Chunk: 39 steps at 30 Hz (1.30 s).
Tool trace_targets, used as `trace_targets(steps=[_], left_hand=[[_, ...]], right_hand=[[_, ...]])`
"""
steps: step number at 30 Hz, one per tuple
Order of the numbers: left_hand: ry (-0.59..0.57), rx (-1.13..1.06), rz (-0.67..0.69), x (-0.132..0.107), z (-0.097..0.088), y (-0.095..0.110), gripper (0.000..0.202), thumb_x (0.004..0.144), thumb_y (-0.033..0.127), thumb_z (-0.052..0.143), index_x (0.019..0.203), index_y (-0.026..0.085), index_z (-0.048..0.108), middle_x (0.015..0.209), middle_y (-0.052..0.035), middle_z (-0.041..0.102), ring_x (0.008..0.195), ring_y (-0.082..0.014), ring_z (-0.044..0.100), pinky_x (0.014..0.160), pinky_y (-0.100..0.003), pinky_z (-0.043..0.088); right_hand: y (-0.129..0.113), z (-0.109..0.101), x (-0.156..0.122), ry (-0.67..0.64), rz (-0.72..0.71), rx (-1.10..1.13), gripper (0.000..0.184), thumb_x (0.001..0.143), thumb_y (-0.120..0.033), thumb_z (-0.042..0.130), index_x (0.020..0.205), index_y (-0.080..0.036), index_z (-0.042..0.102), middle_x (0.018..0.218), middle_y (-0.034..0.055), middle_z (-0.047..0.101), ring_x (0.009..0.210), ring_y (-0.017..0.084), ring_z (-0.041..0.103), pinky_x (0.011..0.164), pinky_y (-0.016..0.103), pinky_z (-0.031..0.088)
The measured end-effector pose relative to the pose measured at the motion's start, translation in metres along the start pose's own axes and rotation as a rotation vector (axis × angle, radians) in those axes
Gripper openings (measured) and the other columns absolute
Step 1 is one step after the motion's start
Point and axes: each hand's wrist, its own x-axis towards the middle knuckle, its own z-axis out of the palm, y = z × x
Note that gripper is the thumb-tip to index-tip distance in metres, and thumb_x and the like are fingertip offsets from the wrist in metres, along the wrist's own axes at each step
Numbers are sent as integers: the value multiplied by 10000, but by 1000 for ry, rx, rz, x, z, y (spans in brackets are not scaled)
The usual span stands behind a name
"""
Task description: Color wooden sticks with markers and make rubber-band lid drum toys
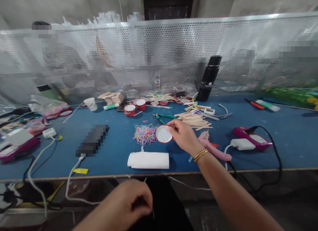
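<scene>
My right hand (182, 133) pinches a small round white disc with a red rim (164, 134) by its right edge, over the table. Just left of the disc lies a pile of small colourful rubber bands (145, 134). My left hand (136, 201) is closed, in front of the table edge and above my lap. A thin pale strand or stick shows above and below its fingers, too fine to name. A white roll (148, 160) lies near the table's front edge, between the two hands. A pink glue gun (215, 150) rests beside my right wrist.
Behind the disc are green-handled pliers (165, 117), wooden sticks (195, 120) and stacked red-rimmed discs (130, 110). A black bottle (210, 78) stands by the perforated metal screen (161, 55). A phone (92, 140) and a purple power strip (258, 140) trail cables.
</scene>
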Motion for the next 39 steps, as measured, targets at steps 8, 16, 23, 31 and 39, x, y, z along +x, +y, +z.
trace_targets(steps=[8,16,23,31,39], left_hand=[[13,86,335,13,16,26,416,838,206,676,1152,469,749,1086,-36,790,1010,-234,727,822,-382,588],[318,379,311,34,-43,18,274,930,206,735,1195,270,704,1190,-47,742,1137,-256,644,1009,-462,515],[269,564,188,49,-37,-9,433,872,158,784,1274,292,696,1272,-54,723,1155,-289,651,991,-488,519],[208,551,162,51,-47,-7,370,886,157,736,1221,313,721,1187,-37,737,1074,-276,674,951,-477,516],[280,566,211,60,-61,-12,411,859,377,792,1261,334,719,1254,-52,744,1144,-309,688,974,-483,527]], right_hand=[[-8,7,4,-92,-1,-62,137,927,-210,567,979,-202,694,813,25,739,720,170,659,663,277,461],[-14,10,2,-174,50,-231,157,945,-148,576,1013,-189,712,906,49,773,808,168,679,716,265,446],[-24,15,-3,-282,61,-391,144,969,-177,595,969,-185,738,1012,66,798,958,187,703,849,280,456],[-33,20,-6,-342,51,-577,210,972,-197,558,1076,-168,738,1140,115,788,1104,229,701,970,315,453],[-46,21,-5,-327,2,-716,243,1003,-257,539,1131,-156,718,1141,125,786,1114,241,714,959,312,488]])
